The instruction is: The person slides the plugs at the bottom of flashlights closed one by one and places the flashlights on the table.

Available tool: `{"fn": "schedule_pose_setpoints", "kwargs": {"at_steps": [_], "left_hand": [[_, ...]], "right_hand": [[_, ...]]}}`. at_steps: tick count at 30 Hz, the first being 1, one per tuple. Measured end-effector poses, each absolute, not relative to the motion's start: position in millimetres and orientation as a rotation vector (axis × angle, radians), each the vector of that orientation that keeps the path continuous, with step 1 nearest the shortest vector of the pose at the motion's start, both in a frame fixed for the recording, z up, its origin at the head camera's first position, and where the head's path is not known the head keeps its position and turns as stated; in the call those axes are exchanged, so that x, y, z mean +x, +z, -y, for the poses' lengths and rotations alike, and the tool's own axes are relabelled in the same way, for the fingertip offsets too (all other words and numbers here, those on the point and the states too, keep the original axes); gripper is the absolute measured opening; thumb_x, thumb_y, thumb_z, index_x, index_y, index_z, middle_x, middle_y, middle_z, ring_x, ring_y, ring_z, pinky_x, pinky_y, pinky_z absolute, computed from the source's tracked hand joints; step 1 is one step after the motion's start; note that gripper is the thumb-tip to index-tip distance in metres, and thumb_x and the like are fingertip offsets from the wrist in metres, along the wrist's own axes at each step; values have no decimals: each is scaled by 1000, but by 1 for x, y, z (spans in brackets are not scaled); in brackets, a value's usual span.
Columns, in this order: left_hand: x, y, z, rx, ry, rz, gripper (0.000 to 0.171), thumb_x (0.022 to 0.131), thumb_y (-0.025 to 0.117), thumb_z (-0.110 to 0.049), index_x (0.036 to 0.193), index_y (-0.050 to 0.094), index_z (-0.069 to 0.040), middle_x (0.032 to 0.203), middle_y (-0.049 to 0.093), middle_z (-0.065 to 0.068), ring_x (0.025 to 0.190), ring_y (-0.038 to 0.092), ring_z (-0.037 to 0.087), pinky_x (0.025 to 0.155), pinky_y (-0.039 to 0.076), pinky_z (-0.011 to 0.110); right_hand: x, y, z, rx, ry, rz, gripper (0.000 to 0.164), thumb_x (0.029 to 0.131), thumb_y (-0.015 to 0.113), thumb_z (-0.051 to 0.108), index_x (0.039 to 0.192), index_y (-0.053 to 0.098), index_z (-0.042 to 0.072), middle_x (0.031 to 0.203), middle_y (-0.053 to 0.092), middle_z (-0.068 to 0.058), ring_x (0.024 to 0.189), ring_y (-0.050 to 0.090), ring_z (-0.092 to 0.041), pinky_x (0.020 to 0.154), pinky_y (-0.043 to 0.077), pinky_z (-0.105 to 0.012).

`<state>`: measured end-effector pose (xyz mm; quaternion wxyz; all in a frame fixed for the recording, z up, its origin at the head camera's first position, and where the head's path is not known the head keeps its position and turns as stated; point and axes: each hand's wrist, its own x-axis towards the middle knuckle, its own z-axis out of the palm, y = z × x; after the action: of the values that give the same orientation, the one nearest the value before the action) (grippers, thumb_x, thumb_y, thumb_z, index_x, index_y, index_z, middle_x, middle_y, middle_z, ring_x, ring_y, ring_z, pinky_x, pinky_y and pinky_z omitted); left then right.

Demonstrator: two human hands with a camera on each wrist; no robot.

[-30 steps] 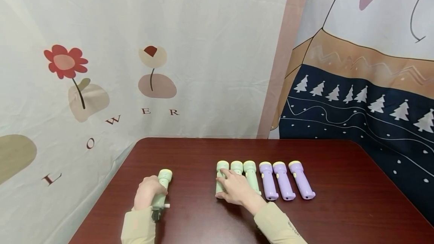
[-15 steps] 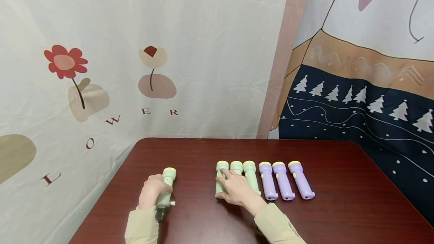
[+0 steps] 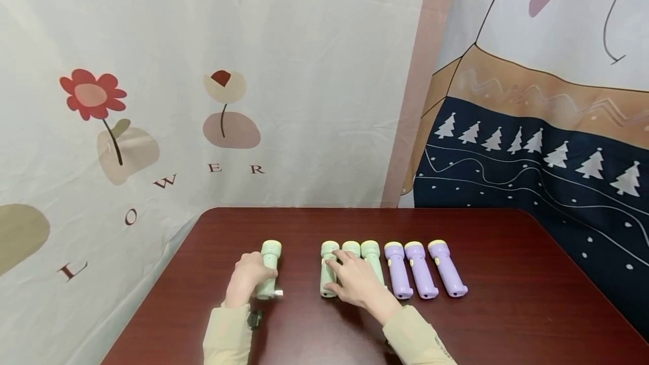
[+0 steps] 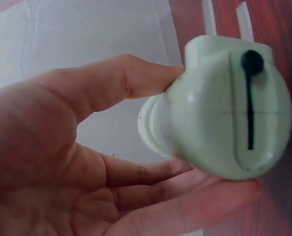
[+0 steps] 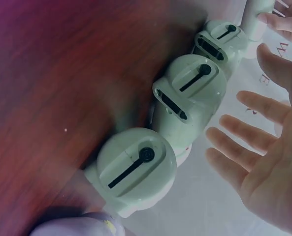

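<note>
My left hand (image 3: 247, 279) grips a pale green flashlight (image 3: 270, 258) between thumb and fingers, at the left of the row. In the left wrist view, two metal plug prongs (image 4: 245, 22) stick out from the tail end of this flashlight. My right hand (image 3: 358, 283) is over three more green flashlights, partly hiding them: a left one (image 3: 328, 277), a middle one (image 3: 351, 248) and a right one (image 3: 372, 252). Its fingers are spread and hold nothing. In the right wrist view the tail ends of those flashlights show dark slots, and the fingers (image 5: 244, 132) stand beside them.
Three purple flashlights (image 3: 399, 272) lie to the right of the green ones, the last set slightly apart. All rest on a dark red wooden table (image 3: 507, 275). Printed cloth (image 3: 324, 100) hangs behind the table's far edge.
My left hand has moved right and slightly away from me with the green flashlight, closer to the row. The right hand stays nearly in place over the green flashlights. The head view has shifted slightly.
</note>
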<state>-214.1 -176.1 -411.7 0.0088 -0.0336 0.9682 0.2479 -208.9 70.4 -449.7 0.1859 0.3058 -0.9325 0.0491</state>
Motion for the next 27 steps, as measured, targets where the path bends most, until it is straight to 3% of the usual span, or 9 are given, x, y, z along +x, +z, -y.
{"fn": "schedule_pose_setpoints", "kwargs": {"at_steps": [9,18,27], "left_hand": [[-223,-414,154,-121,871,-3047,28,71,72,-18,79,61,6,67,59,15,50,56,24,39,46,29],[-232,-415,129,-106,946,-3077,30,71,74,-25,76,61,2,64,59,12,44,55,21,39,44,26],[-233,-412,106,-61,1078,-3073,31,74,71,-31,62,58,-5,54,58,7,32,51,11,45,45,25]], "right_hand": [[-206,-443,-76,786,193,2653,49,81,69,43,120,63,13,122,62,-11,110,61,-25,79,54,-39],[-201,-438,-86,698,280,2612,50,80,71,41,117,61,10,114,65,-5,107,61,-20,74,54,-37],[-199,-443,-95,660,333,2572,56,78,75,38,122,57,9,111,67,-6,104,63,-21,73,54,-36]]}}
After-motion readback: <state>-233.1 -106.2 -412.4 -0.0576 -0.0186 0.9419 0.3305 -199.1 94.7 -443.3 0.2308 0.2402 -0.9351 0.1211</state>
